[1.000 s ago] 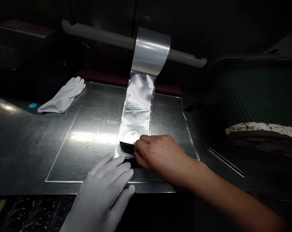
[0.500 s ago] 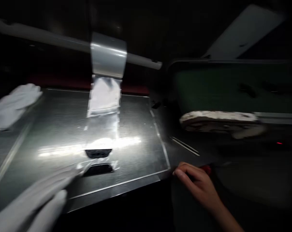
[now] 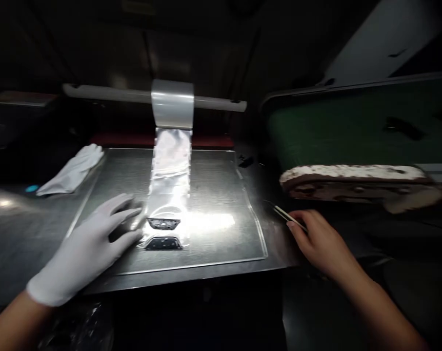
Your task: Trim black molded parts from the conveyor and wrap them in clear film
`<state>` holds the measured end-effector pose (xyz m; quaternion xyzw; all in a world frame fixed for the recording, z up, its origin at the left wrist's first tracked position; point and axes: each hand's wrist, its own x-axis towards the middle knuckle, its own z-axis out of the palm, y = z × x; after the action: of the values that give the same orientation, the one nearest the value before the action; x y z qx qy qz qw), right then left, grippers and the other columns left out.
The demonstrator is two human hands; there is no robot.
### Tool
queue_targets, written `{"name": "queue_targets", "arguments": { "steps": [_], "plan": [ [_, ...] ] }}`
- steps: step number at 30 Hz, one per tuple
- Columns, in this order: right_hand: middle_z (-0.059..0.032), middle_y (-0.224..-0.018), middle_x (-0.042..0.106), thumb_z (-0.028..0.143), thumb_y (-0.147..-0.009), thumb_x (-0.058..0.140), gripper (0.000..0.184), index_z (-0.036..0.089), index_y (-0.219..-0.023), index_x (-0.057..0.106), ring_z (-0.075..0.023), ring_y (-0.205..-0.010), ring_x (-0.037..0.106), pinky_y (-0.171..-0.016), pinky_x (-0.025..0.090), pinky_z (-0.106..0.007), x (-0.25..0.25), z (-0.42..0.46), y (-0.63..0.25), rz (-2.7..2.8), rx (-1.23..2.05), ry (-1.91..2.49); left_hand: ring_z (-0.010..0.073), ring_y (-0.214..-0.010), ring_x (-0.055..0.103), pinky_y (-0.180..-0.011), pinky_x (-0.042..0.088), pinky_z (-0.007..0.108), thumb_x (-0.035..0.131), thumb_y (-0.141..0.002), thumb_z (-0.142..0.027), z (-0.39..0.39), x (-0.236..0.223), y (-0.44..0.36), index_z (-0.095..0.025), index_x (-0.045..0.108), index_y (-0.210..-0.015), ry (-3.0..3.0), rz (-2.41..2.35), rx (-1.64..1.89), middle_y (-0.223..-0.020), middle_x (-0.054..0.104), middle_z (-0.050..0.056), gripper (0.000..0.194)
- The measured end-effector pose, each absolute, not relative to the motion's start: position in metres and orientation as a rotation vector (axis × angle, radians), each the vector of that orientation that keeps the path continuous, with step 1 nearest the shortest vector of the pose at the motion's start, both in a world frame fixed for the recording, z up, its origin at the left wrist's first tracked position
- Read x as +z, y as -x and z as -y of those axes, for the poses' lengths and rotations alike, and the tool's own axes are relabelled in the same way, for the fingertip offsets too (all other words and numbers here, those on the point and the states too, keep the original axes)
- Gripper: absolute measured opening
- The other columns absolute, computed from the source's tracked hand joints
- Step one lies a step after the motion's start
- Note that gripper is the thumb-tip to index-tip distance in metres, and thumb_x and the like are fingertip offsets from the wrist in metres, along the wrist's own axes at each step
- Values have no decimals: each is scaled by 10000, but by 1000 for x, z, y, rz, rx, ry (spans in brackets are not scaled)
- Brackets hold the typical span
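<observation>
My left hand (image 3: pixel 92 241), in a white glove, is open with its fingers apart at the left edge of a clear plastic film strip (image 3: pixel 170 190). Whether the fingertips touch the film, I cannot tell. Two black trapezoid parts, an upper one (image 3: pixel 164 224) and a lower one (image 3: pixel 164 243), lie at the strip's near end. My bare right hand (image 3: pixel 321 243) is closed on pale tweezers (image 3: pixel 282 212) at the right of the metal board; their thin tips point away to the left.
The film comes off a roll (image 3: pixel 173 105) on a white bar (image 3: pixel 111 92) behind the metal board (image 3: pixel 221 180). A spare white glove (image 3: pixel 72 170) lies at the left. At the right stands a green conveyor belt (image 3: pixel 338 131) with dark pieces on it.
My left hand has drawn back from the film's near corner and spread its fingers. My right hand has reached forward and taken hold of the tweezers. The view has shifted left.
</observation>
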<state>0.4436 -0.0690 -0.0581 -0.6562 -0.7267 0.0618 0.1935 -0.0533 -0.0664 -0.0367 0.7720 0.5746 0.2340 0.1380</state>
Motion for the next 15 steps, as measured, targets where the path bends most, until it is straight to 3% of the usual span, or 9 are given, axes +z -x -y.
{"name": "queue_targets", "arguments": {
  "steps": [4,7,15],
  "plan": [
    [-81,-1143,666,346,-1059,537,207,250,-1228,611,-249,-997,664,-823,524,-352,-30,66,-373,2265,414,1429,311,-1441,513,-1203,438,505,666,-940,-554,65,-38,54,-326,708,-1296,-2212,-1632,638,-1557,567,22,425],
    [-70,-1137,670,235,-1086,486,227,241,-1290,586,-214,-945,664,-793,523,-336,-14,58,-293,2485,609,1096,292,-1471,475,-1220,427,486,690,-943,-517,65,-36,53,-300,714,-1274,-2227,-1606,567,-1573,546,37,396],
    [-38,-1033,680,179,-1076,493,198,192,-1181,661,-190,-776,658,-643,473,-341,-15,31,-208,2804,490,1040,258,-1465,457,-1238,402,449,639,-990,-404,60,-35,51,-266,752,-1133,-2322,-1521,455,-1556,531,57,229]
  ]
}}
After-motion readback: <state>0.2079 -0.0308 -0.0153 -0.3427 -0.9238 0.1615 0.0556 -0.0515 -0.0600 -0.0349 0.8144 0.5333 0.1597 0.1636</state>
